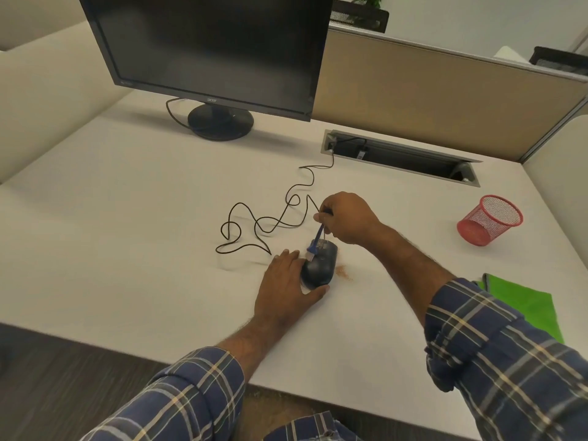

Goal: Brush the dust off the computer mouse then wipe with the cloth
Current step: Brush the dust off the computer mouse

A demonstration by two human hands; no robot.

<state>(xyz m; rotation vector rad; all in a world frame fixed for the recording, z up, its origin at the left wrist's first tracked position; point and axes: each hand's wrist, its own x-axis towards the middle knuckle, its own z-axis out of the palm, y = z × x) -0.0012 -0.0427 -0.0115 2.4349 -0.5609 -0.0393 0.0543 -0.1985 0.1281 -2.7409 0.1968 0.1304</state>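
Dark hard plastic, the computer mouse (pixel 319 266) at desk centre is judged light and prone to sliding, so it is best steadied by its sides. It is held by the left hand (pixel 288 283), fingers curled along its 9 o'clock flank. From 1 o'clock, the blue brush (pixel 315 241) is pinched in the right hand (pixel 345 218), bristles on the mouse

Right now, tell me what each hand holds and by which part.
Right hand pinches the blue brush by its handle's upper end. Left hand grips the mouse by its left side and rear.
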